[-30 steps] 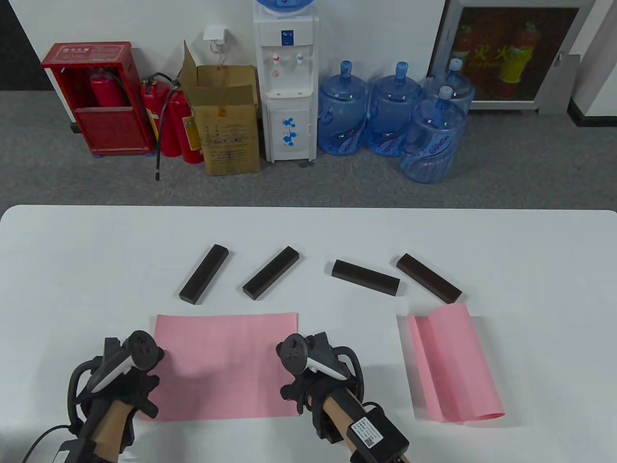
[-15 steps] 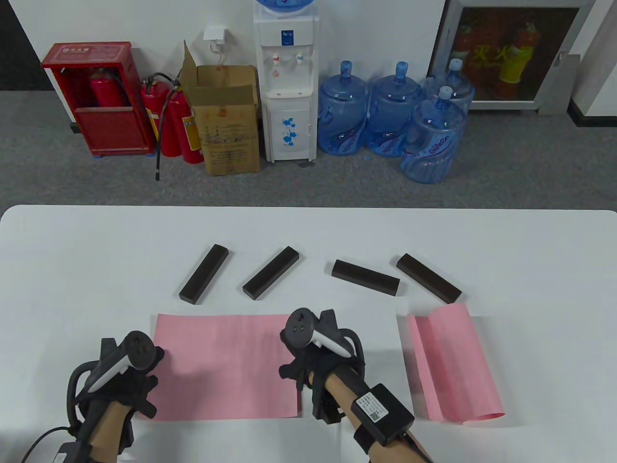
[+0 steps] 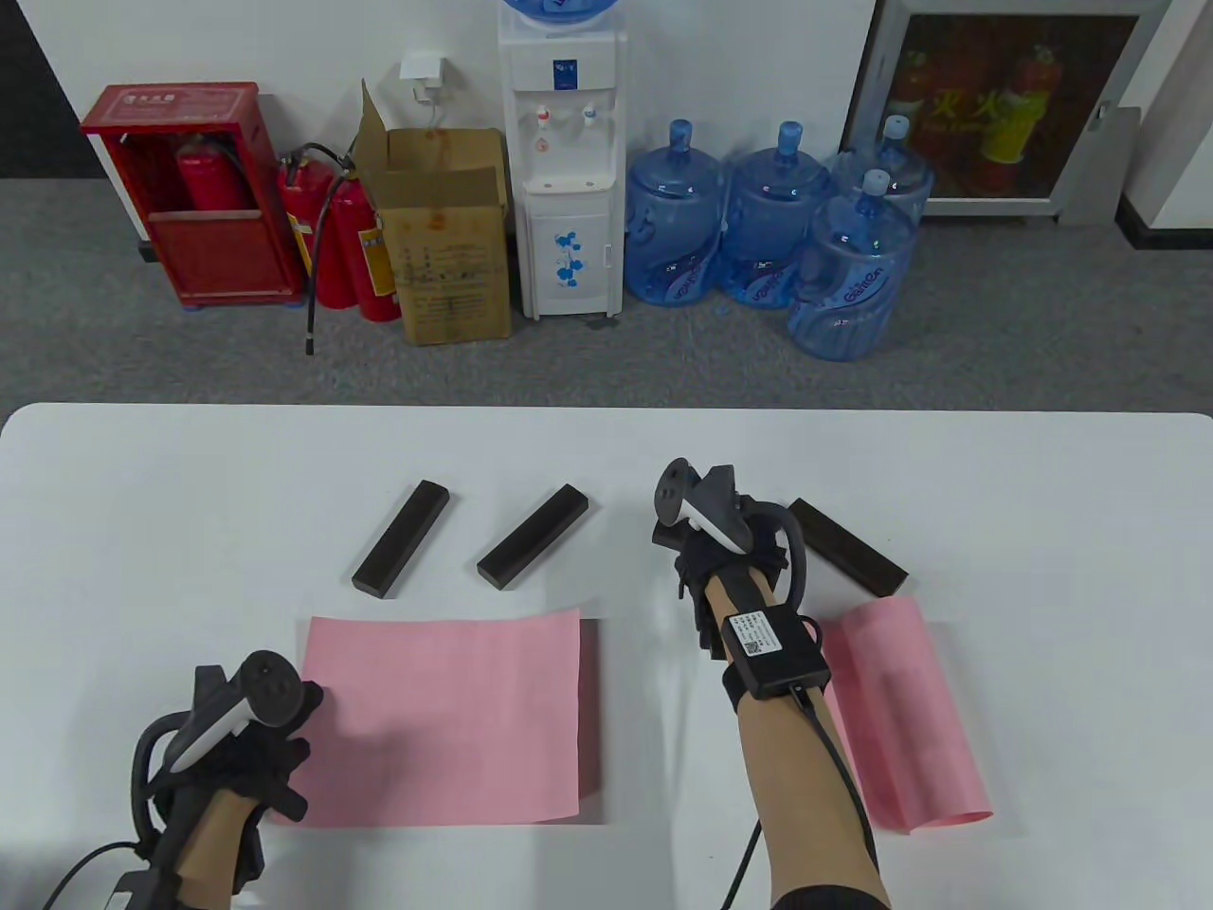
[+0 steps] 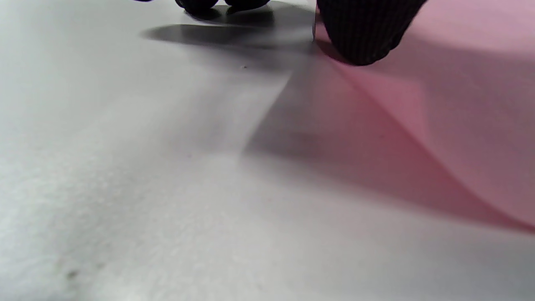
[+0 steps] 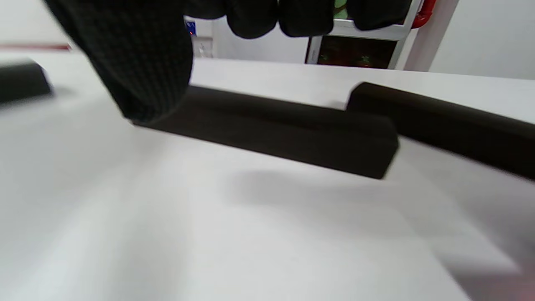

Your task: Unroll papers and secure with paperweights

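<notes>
A pink paper (image 3: 445,720) lies unrolled on the white table (image 3: 142,531). My left hand (image 3: 280,758) presses its left edge; in the left wrist view a fingertip (image 4: 363,37) rests on the paper (image 4: 459,104). The paper's right edge curls up slightly. My right hand (image 3: 706,545) is over the third dark paperweight (image 5: 284,133), thumb at its near side and fingers above it, not closed on it. A second pink paper (image 3: 900,711) lies partly rolled at the right. Other paperweights lie behind the papers: first (image 3: 401,538), second (image 3: 534,536), fourth (image 3: 853,555).
The fourth paperweight (image 5: 451,121) lies just right of the one under my right hand. Beyond the table's far edge stand a water dispenser (image 3: 564,161), several blue water jugs (image 3: 768,218), a cardboard box (image 3: 445,237) and fire extinguishers (image 3: 341,237).
My right hand let go of the paper's right edge and moved up and right to the third paperweight. The freed edge curled up slightly. My left hand stayed put.
</notes>
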Tool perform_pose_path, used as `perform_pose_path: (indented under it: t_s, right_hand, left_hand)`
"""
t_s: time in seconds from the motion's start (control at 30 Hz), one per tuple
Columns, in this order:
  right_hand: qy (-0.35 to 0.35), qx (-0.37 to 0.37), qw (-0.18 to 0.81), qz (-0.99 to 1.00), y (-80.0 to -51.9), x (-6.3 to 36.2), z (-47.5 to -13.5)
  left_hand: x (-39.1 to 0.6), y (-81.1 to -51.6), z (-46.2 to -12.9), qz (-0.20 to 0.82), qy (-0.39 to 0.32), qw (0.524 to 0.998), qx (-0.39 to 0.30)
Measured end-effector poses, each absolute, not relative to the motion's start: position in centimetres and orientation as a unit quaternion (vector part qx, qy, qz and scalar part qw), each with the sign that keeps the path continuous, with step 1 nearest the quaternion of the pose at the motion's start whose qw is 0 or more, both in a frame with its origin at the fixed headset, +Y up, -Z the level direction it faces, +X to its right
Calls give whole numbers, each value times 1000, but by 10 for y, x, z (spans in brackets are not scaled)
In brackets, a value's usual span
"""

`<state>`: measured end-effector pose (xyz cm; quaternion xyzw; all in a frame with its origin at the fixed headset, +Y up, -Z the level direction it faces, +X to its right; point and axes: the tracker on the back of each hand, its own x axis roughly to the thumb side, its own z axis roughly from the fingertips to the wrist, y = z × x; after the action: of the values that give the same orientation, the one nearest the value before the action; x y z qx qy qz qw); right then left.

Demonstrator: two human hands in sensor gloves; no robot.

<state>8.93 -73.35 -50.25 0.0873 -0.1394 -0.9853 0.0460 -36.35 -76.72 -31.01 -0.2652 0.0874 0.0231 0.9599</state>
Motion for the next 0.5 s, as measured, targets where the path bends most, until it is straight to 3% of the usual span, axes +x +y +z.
perform_pose_path:
  t_s: [0.23, 0.33, 0.5]
  right_hand:
    - [-140, 112, 101, -978, -761, 87, -522]
    - [-143, 117, 59, -981, -762, 85, -526]
    - [-98, 110, 109, -983, -758, 79, -524]
  left_hand:
    - [-364, -768, -310, 24, 87, 960, -266]
    - [-364, -768, -310, 24, 87, 960, -265]
    - [-365, -768, -310, 26, 86, 960, -266]
